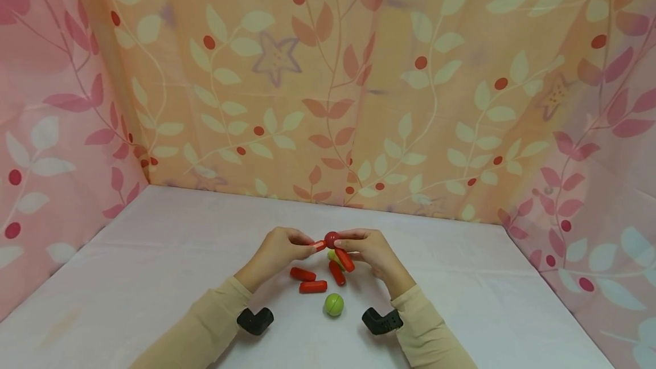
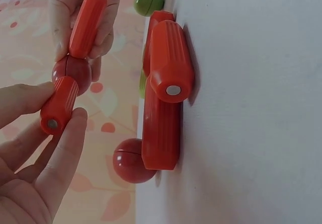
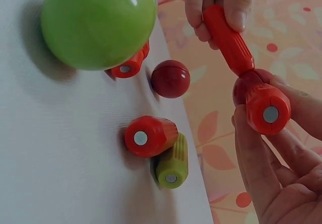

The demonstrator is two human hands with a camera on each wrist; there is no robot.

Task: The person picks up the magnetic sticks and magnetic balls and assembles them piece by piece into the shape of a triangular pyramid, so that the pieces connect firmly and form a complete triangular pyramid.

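Note:
My left hand (image 1: 282, 246) pinches a red magnetic rod (image 2: 59, 105) between thumb and fingers. One end of that rod meets a dark red ball (image 1: 332, 239). The fingers of my right hand (image 1: 376, 252) grip this ball, and a second red rod (image 3: 269, 109) sticks out from it toward the right wrist camera. Both hands are raised over the table. Below them lie several loose red rods, among them one (image 1: 302, 274) beside another (image 1: 313, 286). A yellow-green rod (image 3: 172, 163) lies partly behind a red rod (image 3: 151, 136).
Nearer the person, a green ball (image 1: 334, 304) sits on the white tabletop (image 1: 195, 244). Another dark red ball (image 3: 171, 78) rests on the table in the right wrist view. Black wrist cameras (image 1: 256, 321) hang below both sleeves. Patterned curtains (image 1: 328, 84) enclose the back and sides.

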